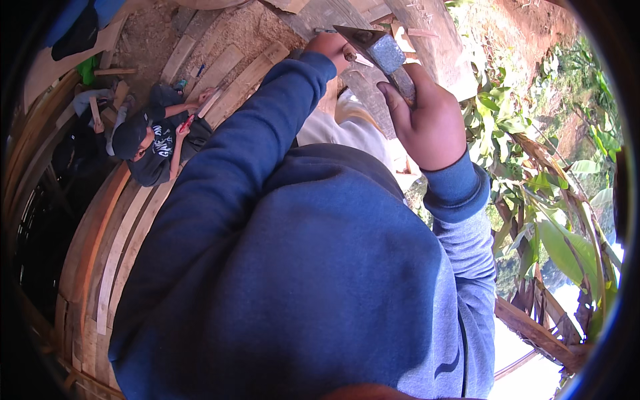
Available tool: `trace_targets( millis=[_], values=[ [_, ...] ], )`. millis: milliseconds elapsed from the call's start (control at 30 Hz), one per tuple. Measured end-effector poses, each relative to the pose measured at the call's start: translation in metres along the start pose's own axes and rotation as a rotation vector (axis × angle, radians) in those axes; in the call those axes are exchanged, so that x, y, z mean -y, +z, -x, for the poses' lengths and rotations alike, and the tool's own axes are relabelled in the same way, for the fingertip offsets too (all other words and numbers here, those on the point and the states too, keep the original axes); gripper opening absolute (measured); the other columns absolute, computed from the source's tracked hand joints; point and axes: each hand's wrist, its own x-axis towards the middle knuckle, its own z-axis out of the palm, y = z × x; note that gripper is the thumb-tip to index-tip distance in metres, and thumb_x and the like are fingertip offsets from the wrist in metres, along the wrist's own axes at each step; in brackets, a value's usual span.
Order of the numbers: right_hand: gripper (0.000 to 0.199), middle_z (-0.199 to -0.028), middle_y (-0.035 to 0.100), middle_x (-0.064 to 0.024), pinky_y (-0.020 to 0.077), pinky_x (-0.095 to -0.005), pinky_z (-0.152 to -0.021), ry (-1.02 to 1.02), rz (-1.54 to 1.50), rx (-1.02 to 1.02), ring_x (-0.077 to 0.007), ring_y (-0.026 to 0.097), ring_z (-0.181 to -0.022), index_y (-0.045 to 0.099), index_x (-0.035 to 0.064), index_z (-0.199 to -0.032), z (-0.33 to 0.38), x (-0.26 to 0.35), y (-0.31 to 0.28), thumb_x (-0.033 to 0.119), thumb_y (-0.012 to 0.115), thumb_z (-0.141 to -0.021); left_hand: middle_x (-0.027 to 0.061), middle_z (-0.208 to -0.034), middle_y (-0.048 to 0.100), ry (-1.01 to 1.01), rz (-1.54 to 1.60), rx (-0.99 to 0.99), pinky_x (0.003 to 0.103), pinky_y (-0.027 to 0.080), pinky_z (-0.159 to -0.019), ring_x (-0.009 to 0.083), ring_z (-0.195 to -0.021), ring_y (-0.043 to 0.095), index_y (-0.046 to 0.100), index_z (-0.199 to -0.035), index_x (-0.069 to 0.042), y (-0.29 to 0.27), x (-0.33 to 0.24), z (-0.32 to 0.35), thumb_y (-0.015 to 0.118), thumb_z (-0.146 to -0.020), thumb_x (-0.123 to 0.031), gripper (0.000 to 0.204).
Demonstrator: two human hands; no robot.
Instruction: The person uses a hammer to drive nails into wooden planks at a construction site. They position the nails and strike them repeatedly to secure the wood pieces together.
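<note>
My right hand [430, 123] is wrapped round a hammer [388, 55], close under its head. The grey square face of the head points toward me, and its dark wedge-shaped end reaches left. Just left of the hammer, my left hand [328, 50] is closed low over the wooden work surface [363, 87]. What its fingers hold is mostly hidden. A small dark metal piece [325, 30] shows beside the knuckles. The hammer head is close to the left hand, but I cannot tell whether they touch.
To the left sits another person [150, 143] in a dark cap and shirt, holding a wood strip and a red-handled tool [185, 125]. Long planks [123, 247] run along that side. Sawdust [250, 33] covers the ground ahead. Leafy plants [560, 240] and a beam [537, 330] stand at right.
</note>
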Motion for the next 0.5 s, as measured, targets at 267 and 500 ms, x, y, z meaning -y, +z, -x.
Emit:
trace_targets(
  millis=[267, 500],
  values=[
    [0.031, -0.067, 0.067, -0.0195, 0.0551, -0.0482, -0.059, 0.066, -0.041, 0.015, -0.0419, 0.070, -0.066, 0.067, 0.0036, -0.114, 0.003, -0.006, -0.004, 0.026, 0.079, -0.096, 0.0174, -0.102, 0.078, 0.058, 0.004, 0.037, 0.044, 0.060, -0.086, 0.0393, -0.097, 0.074, 0.079, -0.104, -0.013, -0.040, -0.037, 0.014, 0.073, -0.087, -0.020, 0.019],
    [0.034, -0.068, 0.068, -0.0189, 0.0562, -0.0489, -0.061, -0.024, -0.043, -0.021, -0.0411, 0.071, -0.068, 0.068, 0.0042, -0.119, 0.004, -0.011, 0.014, 0.028, 0.079, -0.096, 0.0123, -0.111, 0.079, 0.030, 0.212, 0.013, 0.041, 0.059, -0.095, 0.0308, -0.106, 0.075, 0.076, -0.116, -0.009, -0.022, -0.013, 0.010, 0.081, -0.085, -0.021, 0.034]
  ],
)
